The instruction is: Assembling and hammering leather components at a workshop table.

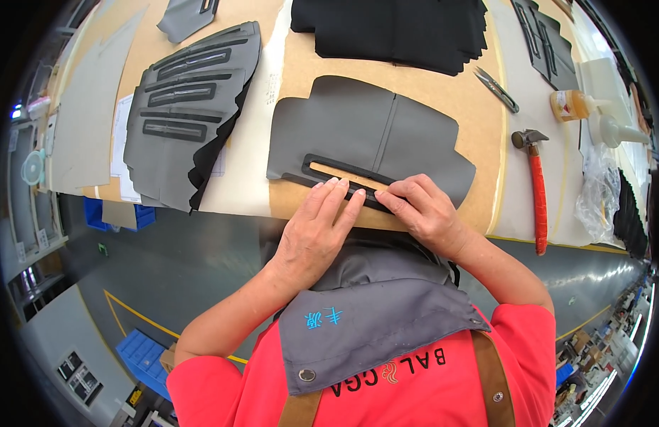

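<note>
A grey panel (343, 121) of leather-like sheet lies in front of me, with a seam across it and a long slot framed in black along its near edge. A black strip (372, 203) runs below the slot. My left hand (311, 238) rests with outstretched fingertips on the strip and the panel's near edge. Close beside it, my right hand (423, 215) has its thumb and bent fingers pinched on the strip at the slot's right end. The strip is partly hidden under my fingers.
Overlapping grey panels (148, 153) with black slot frames lie left. Black sheets (386, 28) are stacked behind. On the right are thread snips (498, 90), a red-handled hammer (538, 192), a jar of amber liquid (570, 105) and a clear plastic bag (598, 199).
</note>
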The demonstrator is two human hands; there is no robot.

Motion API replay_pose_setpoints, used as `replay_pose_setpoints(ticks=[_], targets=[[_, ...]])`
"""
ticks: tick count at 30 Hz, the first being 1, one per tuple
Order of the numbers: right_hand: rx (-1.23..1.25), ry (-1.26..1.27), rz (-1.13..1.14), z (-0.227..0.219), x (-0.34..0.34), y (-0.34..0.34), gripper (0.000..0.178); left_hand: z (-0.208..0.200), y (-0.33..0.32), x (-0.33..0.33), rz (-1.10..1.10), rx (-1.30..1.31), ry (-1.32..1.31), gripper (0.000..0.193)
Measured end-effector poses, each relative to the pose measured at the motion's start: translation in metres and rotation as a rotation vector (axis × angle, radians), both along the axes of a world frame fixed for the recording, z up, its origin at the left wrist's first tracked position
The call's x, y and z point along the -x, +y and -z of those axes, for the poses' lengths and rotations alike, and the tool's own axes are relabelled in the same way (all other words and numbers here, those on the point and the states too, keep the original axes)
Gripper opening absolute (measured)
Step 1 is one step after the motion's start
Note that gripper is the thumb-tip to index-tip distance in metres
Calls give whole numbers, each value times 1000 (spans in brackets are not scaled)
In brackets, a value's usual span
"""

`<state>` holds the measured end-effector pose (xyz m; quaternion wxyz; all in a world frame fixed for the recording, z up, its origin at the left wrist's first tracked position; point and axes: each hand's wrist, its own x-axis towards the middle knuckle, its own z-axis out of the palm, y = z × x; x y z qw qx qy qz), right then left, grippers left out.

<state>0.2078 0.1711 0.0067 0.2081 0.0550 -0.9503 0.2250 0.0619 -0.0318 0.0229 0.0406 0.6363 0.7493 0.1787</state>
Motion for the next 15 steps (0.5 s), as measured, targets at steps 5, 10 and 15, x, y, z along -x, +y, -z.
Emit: replay_pose_setpoints(ticks=[5,10,15], targets=[[-16,-3,-36,-2,7,0,38,-4,0,8,-15,1,-9,53],[-51,2,-51,-2,15,4,35,7,7,-7,-44,-61,17,54],[71,-87,31,3,1,8,35,5,7,-9,-55,-40,34,54]])
